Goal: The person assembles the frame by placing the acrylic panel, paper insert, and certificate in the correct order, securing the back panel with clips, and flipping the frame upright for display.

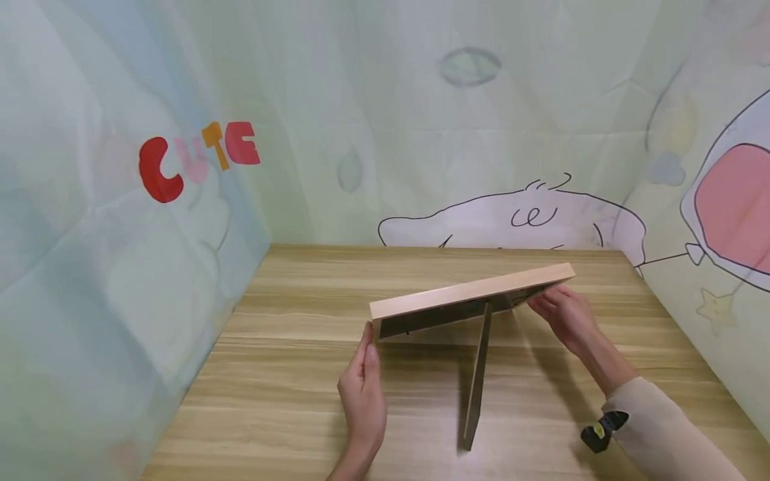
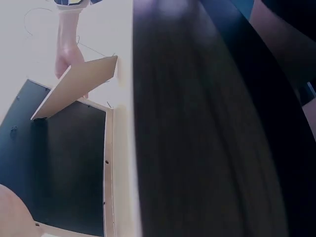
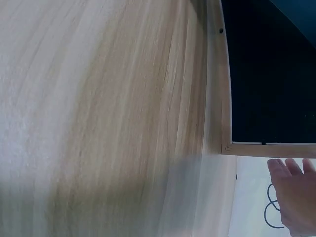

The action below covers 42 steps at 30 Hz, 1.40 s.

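Observation:
A wooden picture frame (image 1: 472,290) stands at an angle on the table, its dark back (image 2: 69,168) facing me and its left side nearer. The support leg (image 1: 478,377) is swung out behind it towards me. At the frame's left side, my left hand (image 1: 367,401) touches the edge with straight fingers, thumb alongside; only part of this hand shows in the left wrist view. My right hand (image 1: 568,317) is at the opposite side. In the right wrist view, its straight fingertips (image 3: 291,165) are right at the frame's side edge. The front of the frame is hidden.
The wood-grain table (image 1: 289,387) is bounded by printed cloth walls (image 1: 313,133) at the back and both sides. A black device (image 1: 595,437) is strapped at my right sleeve. The wall begins at the table's back edge, beyond the frame.

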Each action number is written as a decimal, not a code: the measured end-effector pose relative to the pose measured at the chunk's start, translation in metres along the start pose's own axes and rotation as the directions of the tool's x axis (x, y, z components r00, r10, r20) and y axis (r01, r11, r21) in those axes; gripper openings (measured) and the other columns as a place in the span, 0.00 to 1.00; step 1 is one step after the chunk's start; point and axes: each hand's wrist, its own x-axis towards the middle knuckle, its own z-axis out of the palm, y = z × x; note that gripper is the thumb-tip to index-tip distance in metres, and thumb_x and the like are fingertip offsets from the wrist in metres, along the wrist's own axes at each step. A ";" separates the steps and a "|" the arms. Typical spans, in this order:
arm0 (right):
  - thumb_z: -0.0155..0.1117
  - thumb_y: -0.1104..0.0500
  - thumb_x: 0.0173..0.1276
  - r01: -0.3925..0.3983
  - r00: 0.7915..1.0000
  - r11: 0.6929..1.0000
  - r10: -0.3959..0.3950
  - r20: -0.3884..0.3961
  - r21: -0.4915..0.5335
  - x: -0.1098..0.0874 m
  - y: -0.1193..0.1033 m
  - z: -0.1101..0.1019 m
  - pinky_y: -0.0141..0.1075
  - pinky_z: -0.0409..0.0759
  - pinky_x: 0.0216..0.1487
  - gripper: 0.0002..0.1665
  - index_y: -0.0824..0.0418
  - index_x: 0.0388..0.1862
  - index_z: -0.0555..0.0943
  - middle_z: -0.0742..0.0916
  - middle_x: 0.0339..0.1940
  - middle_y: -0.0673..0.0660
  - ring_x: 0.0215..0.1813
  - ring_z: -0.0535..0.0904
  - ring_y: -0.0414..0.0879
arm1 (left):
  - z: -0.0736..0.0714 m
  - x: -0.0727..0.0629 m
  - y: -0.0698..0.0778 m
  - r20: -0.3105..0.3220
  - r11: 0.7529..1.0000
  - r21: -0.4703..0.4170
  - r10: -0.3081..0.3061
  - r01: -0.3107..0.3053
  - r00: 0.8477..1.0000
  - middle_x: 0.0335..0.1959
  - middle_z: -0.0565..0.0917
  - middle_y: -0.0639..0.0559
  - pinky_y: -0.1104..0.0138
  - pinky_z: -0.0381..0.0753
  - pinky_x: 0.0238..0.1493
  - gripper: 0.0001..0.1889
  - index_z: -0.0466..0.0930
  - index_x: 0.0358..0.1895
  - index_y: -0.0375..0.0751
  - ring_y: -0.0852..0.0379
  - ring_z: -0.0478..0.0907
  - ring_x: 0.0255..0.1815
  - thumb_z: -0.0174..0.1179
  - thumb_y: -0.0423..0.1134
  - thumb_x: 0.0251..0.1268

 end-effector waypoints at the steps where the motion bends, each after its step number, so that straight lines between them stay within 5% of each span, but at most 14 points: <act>1: 0.48 0.65 0.80 0.001 1.000 1.000 -0.001 0.002 -0.003 0.001 0.001 0.000 0.32 0.85 0.55 0.19 0.53 0.40 0.87 0.92 0.39 0.49 0.46 0.88 0.39 | 0.001 0.001 0.000 -0.002 1.000 -0.009 0.003 -0.003 1.000 0.72 0.72 0.58 0.80 0.63 0.69 0.21 0.70 0.72 0.45 0.59 0.64 0.76 0.46 0.43 0.82; 15: 0.48 0.66 0.80 -0.005 1.000 1.000 0.005 -0.019 -0.027 0.000 0.005 -0.003 0.32 0.86 0.53 0.22 0.54 0.36 0.88 0.92 0.37 0.49 0.44 0.89 0.39 | 0.000 0.011 -0.003 -0.009 0.999 0.034 -0.030 0.030 1.000 0.71 0.74 0.60 0.77 0.64 0.71 0.20 0.72 0.71 0.51 0.65 0.71 0.71 0.45 0.42 0.82; 19: 0.49 0.66 0.80 -0.003 0.999 0.999 0.002 -0.044 -0.037 -0.001 0.006 -0.002 0.32 0.86 0.52 0.21 0.53 0.35 0.89 0.92 0.36 0.49 0.44 0.89 0.39 | -0.001 0.012 -0.004 0.002 0.999 0.024 -0.037 0.037 0.999 0.72 0.73 0.59 0.79 0.65 0.70 0.20 0.71 0.71 0.51 0.67 0.63 0.74 0.45 0.43 0.82; 21: 0.50 0.66 0.79 -0.001 0.999 0.999 -0.001 -0.048 -0.041 -0.002 0.006 -0.002 0.32 0.86 0.52 0.21 0.53 0.35 0.89 0.92 0.36 0.49 0.44 0.89 0.39 | -0.002 0.013 -0.004 0.009 0.999 0.028 -0.029 0.029 1.000 0.72 0.73 0.57 0.85 0.74 0.57 0.20 0.71 0.71 0.50 0.70 0.82 0.58 0.44 0.43 0.83; 23: 0.51 0.65 0.79 0.007 0.999 0.999 -0.010 -0.050 -0.045 -0.001 0.005 -0.002 0.32 0.86 0.52 0.20 0.53 0.35 0.89 0.92 0.35 0.49 0.43 0.89 0.39 | -0.002 0.016 -0.005 0.015 0.999 0.036 -0.016 0.016 1.000 0.72 0.74 0.57 0.87 0.74 0.45 0.20 0.72 0.71 0.50 0.74 0.84 0.44 0.44 0.43 0.83; 26: 0.51 0.65 0.79 0.022 0.999 0.999 -0.024 -0.042 -0.030 -0.001 0.004 -0.002 0.32 0.86 0.52 0.19 0.54 0.36 0.89 0.92 0.36 0.50 0.44 0.89 0.39 | -0.002 0.022 -0.005 0.021 0.999 0.044 0.004 -0.005 1.000 0.70 0.75 0.57 0.82 0.72 0.31 0.20 0.73 0.70 0.51 0.72 0.71 0.22 0.43 0.44 0.83; 30: 0.52 0.65 0.79 0.030 0.999 0.999 -0.031 -0.039 -0.013 -0.003 0.002 -0.001 0.33 0.86 0.53 0.18 0.54 0.37 0.89 0.92 0.37 0.51 0.45 0.89 0.40 | -0.003 0.028 -0.004 0.029 0.999 0.046 0.000 -0.001 1.000 0.70 0.76 0.60 0.85 0.72 0.46 0.19 0.73 0.70 0.55 0.75 0.78 0.43 0.43 0.45 0.83; 31: 0.52 0.65 0.79 0.031 0.999 0.999 -0.031 -0.040 -0.012 -0.004 0.003 -0.001 0.33 0.86 0.53 0.18 0.54 0.37 0.89 0.92 0.37 0.51 0.45 0.89 0.40 | -0.004 0.029 -0.003 0.035 0.999 0.050 -0.005 0.003 0.999 0.70 0.75 0.61 0.85 0.71 0.50 0.19 0.73 0.70 0.56 0.75 0.78 0.43 0.43 0.45 0.83; 32: 0.52 0.65 0.79 0.032 0.999 0.999 -0.032 -0.043 -0.017 -0.005 0.003 -0.001 0.32 0.86 0.53 0.18 0.54 0.37 0.89 0.92 0.37 0.50 0.45 0.89 0.39 | -0.004 0.031 -0.003 0.045 0.999 0.046 -0.012 0.010 0.999 0.70 0.75 0.61 0.84 0.72 0.41 0.19 0.73 0.70 0.56 0.73 0.73 0.31 0.43 0.46 0.83; 34: 0.52 0.64 0.79 0.036 0.998 0.999 -0.038 -0.050 -0.030 -0.008 0.004 -0.001 0.32 0.86 0.52 0.18 0.53 0.37 0.89 0.92 0.37 0.49 0.44 0.89 0.39 | -0.005 0.034 -0.002 0.069 0.998 0.055 -0.018 0.015 0.997 0.71 0.74 0.61 0.82 0.75 0.44 0.20 0.72 0.70 0.56 0.72 0.76 0.32 0.42 0.47 0.83; 36: 0.52 0.64 0.79 0.046 0.998 0.998 -0.049 -0.051 -0.041 -0.012 0.005 -0.003 0.31 0.86 0.52 0.18 0.51 0.38 0.88 0.92 0.38 0.49 0.45 0.89 0.38 | -0.006 0.038 -0.001 0.096 0.998 0.058 -0.025 0.019 0.995 0.71 0.74 0.60 0.79 0.77 0.55 0.21 0.72 0.71 0.54 0.67 0.83 0.50 0.41 0.49 0.83; 38: 0.52 0.64 0.79 0.055 0.997 0.997 -0.058 -0.052 -0.044 -0.016 0.007 -0.004 0.31 0.86 0.52 0.18 0.50 0.39 0.88 0.92 0.38 0.48 0.45 0.89 0.38 | -0.007 0.043 0.000 0.114 0.997 0.067 -0.032 0.024 0.993 0.72 0.74 0.58 0.72 0.81 0.52 0.22 0.73 0.70 0.51 0.60 0.82 0.40 0.40 0.50 0.84; 40: 0.52 0.64 0.79 0.069 0.996 0.996 -0.072 -0.049 -0.052 -0.020 0.009 -0.006 0.31 0.86 0.53 0.18 0.50 0.40 0.88 0.92 0.39 0.48 0.46 0.89 0.38 | -0.008 0.049 0.000 0.131 0.997 0.069 -0.040 0.031 0.991 0.72 0.74 0.57 0.65 0.72 0.72 0.23 0.73 0.70 0.48 0.59 0.78 0.66 0.38 0.51 0.84; 42: 0.52 0.64 0.79 0.084 0.995 0.995 -0.087 -0.047 -0.054 -0.025 0.012 -0.007 0.31 0.86 0.53 0.18 0.50 0.40 0.89 0.92 0.39 0.48 0.46 0.89 0.38 | -0.008 0.054 -0.001 0.146 0.997 0.072 -0.044 0.034 0.988 0.72 0.74 0.54 0.61 0.72 0.73 0.25 0.73 0.70 0.45 0.58 0.79 0.65 0.36 0.51 0.84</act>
